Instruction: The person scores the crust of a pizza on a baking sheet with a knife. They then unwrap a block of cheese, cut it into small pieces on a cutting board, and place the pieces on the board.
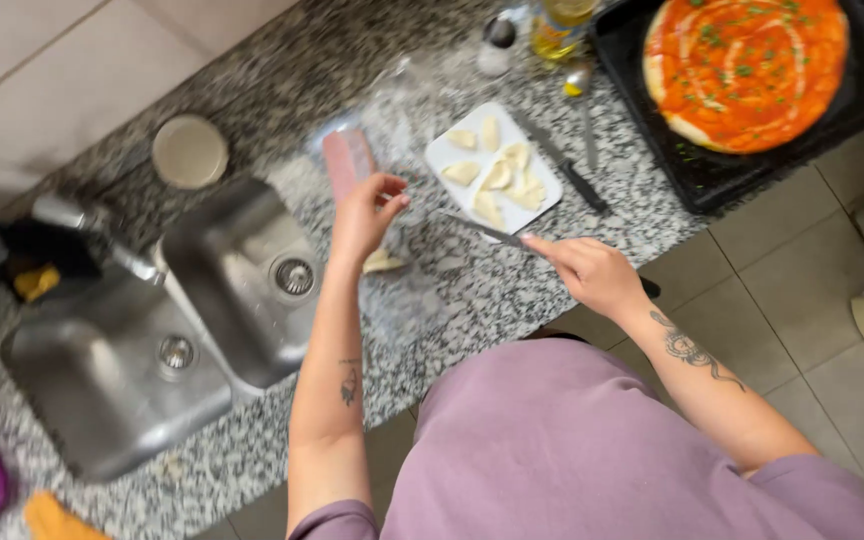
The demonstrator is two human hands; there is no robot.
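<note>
My right hand (pixel 592 272) grips a knife (pixel 482 230) whose blade points left toward a white rectangular plate (pixel 444 152) holding several pale cheese slices (pixel 500 178). My left hand (pixel 367 215) hovers over a clear plastic wrapper (pixel 392 110) on the speckled granite counter (pixel 472 300), fingers loosely curled, thumb and fingertips close together; whether it pinches the wrapper I cannot tell. A pale piece of cheese (pixel 382 262) lies just below that hand. A pink block (pixel 348 160) sits inside the wrapper, right above the left hand.
A black baking tray (pixel 652 150) at the top right carries a round pizza base (pixel 747 65) covered in tomato sauce. A second knife (pixel 567 165), a spoon (pixel 580 85) and an oil bottle (pixel 557 25) lie near it. A double steel sink (pixel 152 330) lies left, with a round lid (pixel 190 150) behind it.
</note>
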